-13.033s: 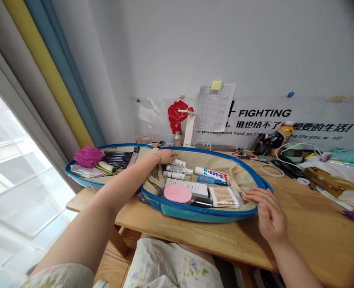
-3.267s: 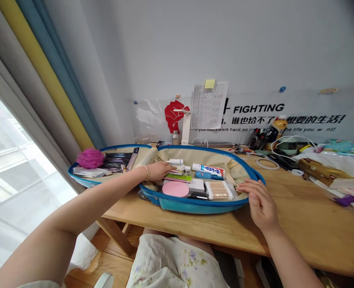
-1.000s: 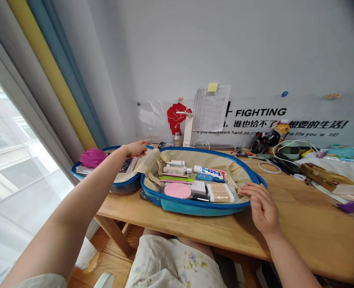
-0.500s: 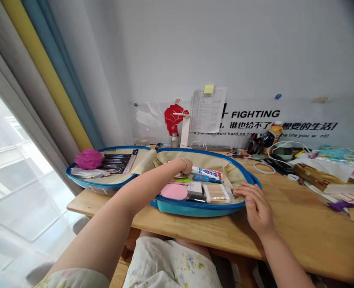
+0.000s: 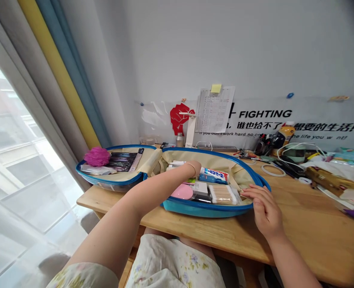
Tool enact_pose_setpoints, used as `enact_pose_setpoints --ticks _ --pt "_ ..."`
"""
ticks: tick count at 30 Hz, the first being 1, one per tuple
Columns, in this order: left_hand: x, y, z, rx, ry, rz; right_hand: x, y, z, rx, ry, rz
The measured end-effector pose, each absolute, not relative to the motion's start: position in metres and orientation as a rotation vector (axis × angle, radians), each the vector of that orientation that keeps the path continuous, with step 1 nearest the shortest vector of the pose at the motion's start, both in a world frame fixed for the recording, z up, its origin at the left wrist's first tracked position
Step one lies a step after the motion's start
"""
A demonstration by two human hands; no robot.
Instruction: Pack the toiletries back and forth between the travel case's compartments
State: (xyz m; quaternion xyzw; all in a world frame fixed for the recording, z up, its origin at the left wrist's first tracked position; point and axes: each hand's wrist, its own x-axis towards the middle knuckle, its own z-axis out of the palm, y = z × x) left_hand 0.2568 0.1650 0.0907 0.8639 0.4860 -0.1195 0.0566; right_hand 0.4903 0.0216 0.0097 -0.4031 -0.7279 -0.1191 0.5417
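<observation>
A blue-rimmed zip case (image 5: 201, 212) with a cream lining lies unfolded on the desk. My left hand (image 5: 196, 168) reaches into its right half, next to a toothpaste tube (image 5: 216, 174) and a small blue bottle (image 5: 210, 179); its fingertips are hidden. My right hand (image 5: 266, 210) rests, fingers stretched out, on the right rim near a clear pack of cotton swabs (image 5: 223, 194). Also inside are a pink oval item (image 5: 182, 192), a small white box (image 5: 200, 187) and a black item (image 5: 201, 197).
The case's left half holds a magenta bath puff (image 5: 97, 156), a dark flat pack (image 5: 121, 161) and a white packet (image 5: 100, 170). Behind stand a white lamp (image 5: 190, 132) and a small bottle (image 5: 179, 140). A white ring (image 5: 273, 170) and clutter lie on the right of the wooden desk (image 5: 303, 224).
The view has turned slightly left, so everything appears shifted right. My left hand has shifted slightly within the case; my right hand stays at the rim.
</observation>
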Motion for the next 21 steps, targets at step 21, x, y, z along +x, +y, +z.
enact_pose_setpoints --ticks 21 --pt "0.001 0.122 0.163 1.786 2.67 0.118 0.49 0.023 0.008 -0.933 -1.737 -0.301"
